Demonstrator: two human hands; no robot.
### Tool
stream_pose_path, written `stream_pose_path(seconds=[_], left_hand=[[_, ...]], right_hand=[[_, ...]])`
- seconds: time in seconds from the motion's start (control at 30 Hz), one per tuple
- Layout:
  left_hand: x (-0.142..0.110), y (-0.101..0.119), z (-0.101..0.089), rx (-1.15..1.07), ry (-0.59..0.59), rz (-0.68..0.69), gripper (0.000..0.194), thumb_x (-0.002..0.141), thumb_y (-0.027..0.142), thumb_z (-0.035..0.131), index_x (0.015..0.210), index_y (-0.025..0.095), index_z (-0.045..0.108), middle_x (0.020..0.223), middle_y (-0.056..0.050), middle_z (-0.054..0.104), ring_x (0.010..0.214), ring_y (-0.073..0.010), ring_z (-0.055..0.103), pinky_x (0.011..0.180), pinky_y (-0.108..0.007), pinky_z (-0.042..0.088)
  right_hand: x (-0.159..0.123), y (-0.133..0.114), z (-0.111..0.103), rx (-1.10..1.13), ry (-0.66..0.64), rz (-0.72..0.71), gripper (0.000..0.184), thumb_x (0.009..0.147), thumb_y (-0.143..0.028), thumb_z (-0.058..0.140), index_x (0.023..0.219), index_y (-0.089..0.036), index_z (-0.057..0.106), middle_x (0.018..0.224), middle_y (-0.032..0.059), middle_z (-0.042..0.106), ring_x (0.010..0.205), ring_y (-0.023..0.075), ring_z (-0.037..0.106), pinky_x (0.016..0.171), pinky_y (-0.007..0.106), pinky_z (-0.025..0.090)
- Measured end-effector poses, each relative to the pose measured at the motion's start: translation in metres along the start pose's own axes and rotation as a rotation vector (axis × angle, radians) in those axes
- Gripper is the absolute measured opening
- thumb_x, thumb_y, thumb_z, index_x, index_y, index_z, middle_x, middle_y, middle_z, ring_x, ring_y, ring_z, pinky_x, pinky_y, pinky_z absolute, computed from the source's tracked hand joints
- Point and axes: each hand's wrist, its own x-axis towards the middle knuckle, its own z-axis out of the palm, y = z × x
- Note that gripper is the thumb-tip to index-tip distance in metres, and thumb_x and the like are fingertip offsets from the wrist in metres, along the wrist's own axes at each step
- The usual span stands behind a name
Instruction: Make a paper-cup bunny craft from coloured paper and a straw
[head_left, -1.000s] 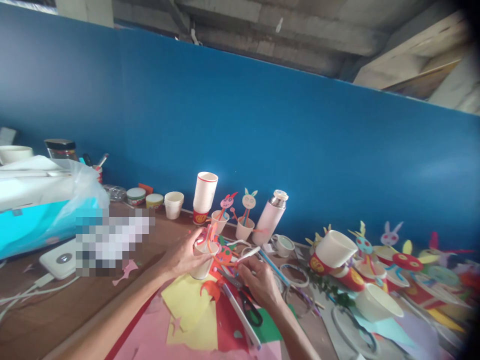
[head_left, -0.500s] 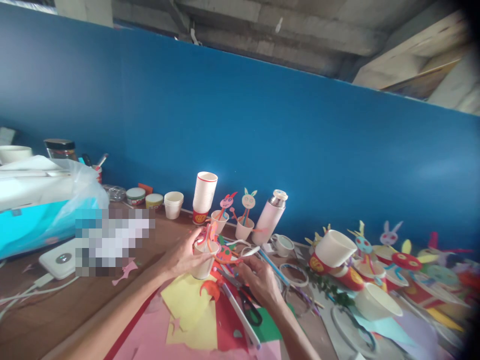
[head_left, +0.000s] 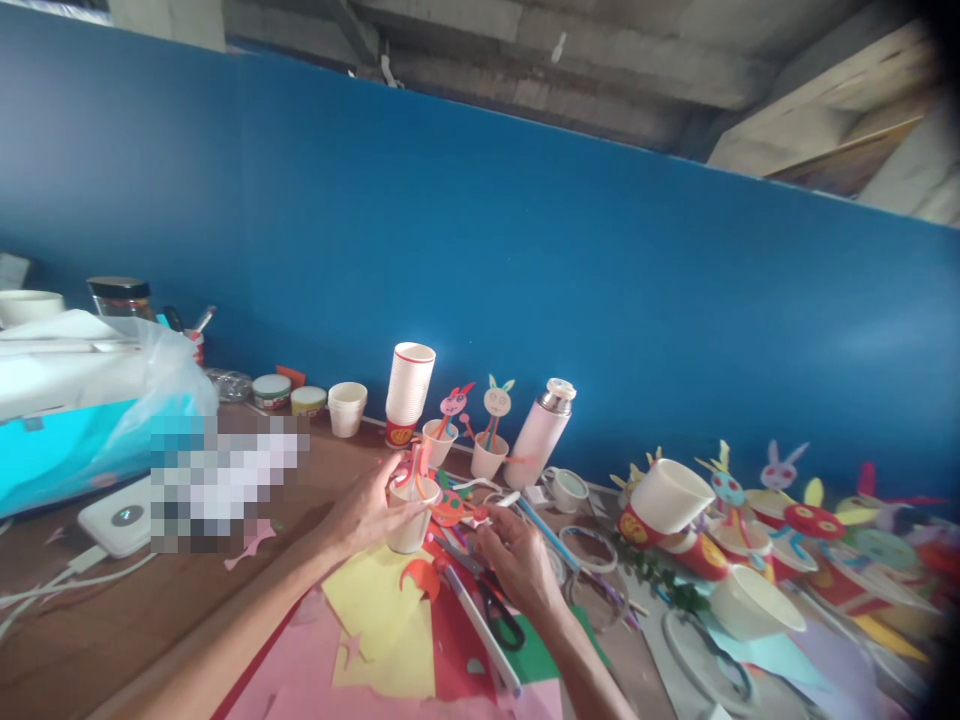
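Observation:
My left hand (head_left: pixel 375 505) is wrapped round a white paper cup (head_left: pixel 407 535), which stands upright above the coloured paper. Pink and orange strips (head_left: pixel 421 462) rise out of this cup, and one orange strip bends over its rim to the right. Beside the cup is a red-orange paper face (head_left: pixel 448 507) with green eyes. With closed fingertips, my right hand (head_left: pixel 519 555) pinches the red end of an orange strip (head_left: pixel 478 516) to the right of the cup. Below lie black-handled scissors (head_left: pixel 504 615), a white marker (head_left: pixel 480 630) and an orange-red paper crescent (head_left: pixel 421 578).
Behind are two cup figures with paper heads (head_left: pixel 496 402), a stack of paper cups (head_left: pixel 410 390) and a pink thermos (head_left: pixel 538 435). More cup figures (head_left: pixel 739 530) crowd the right. A plastic bag (head_left: pixel 172 370) and a white device with cables (head_left: pixel 124 515) occupy the left.
My right hand has shifted very slightly at the strip's end. The strips in the cup stand a little straighter. My left hand keeps its hold on the cup.

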Motion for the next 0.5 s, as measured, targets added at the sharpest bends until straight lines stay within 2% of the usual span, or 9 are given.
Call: stream_pose_path(seconds=[0.2,0.37,0.5], left_hand=[[-0.001,0.001,0.0,0.027,0.022,-0.002,0.064,0.058,0.055,0.062,0.113,0.023,0.05,0.105,-0.009,0.064,0.1,-0.0282,0.058,0.084,-0.038,0.046],[0.0,0.0,0.0,0.021,0.025,-0.03,0.064,0.059,0.052,0.064,0.114,0.023,0.05,0.105,-0.009,0.064,0.101,-0.0285,0.057,0.083,-0.039,0.047],[0.002,-0.003,-0.001,-0.023,0.045,-0.059,0.067,0.06,0.051,0.064,0.118,0.021,0.046,0.107,-0.01,0.063,0.101,-0.0289,0.057,0.08,-0.038,0.048]], right_hand=[[0.0,0.002,0.003,-0.006,0.02,-0.003,0.033,0.077,-0.029,0.044,0.1,-0.014,0.062,0.058,-0.0003,0.062,0.051,0.0128,0.053,0.048,0.02,0.038],[0.0,-0.002,-0.004,0.025,0.011,-0.01,0.033,0.077,-0.028,0.046,0.105,-0.014,0.055,0.056,-0.0035,0.058,0.051,0.0127,0.053,0.05,0.021,0.039],[0.0,-0.011,-0.011,0.076,0.135,-0.028,0.025,0.08,-0.029,0.046,0.099,-0.016,0.055,0.061,-0.0022,0.058,0.055,0.0131,0.054,0.055,0.021,0.041]])
